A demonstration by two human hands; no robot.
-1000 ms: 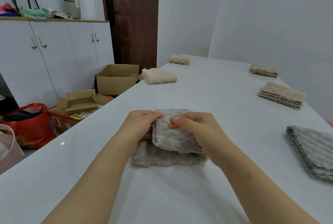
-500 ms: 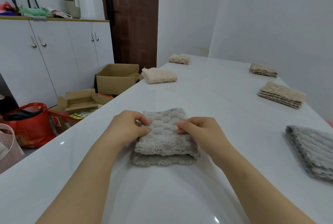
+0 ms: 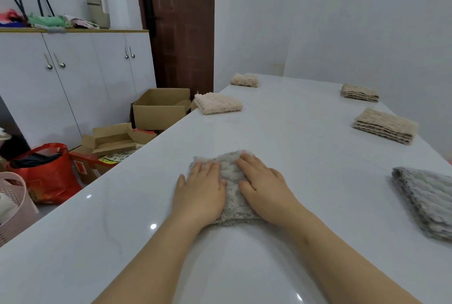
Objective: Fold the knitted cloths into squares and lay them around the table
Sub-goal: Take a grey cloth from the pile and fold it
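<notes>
A folded grey knitted cloth (image 3: 231,176) lies on the white table (image 3: 293,147) just in front of me. My left hand (image 3: 200,191) rests flat on its left half, fingers spread. My right hand (image 3: 264,188) lies flat on its right half. Both palms press down on the cloth, and neither hand grips it. Other folded cloths lie along the table's edges: a beige one (image 3: 220,103) and another (image 3: 244,80) on the left side, two tan ones (image 3: 385,125) (image 3: 359,93) on the right side, and a grey one (image 3: 425,198) near right.
Left of the table the floor holds cardboard boxes (image 3: 159,108), a red bag (image 3: 44,171) and a pink basket (image 3: 12,203). White cabinets (image 3: 73,78) line the left wall beside a brown door (image 3: 181,27).
The raised top layer of the grey cloth was folded down flat. My hands let go of its edge and now lie open, pressing on top of it.
</notes>
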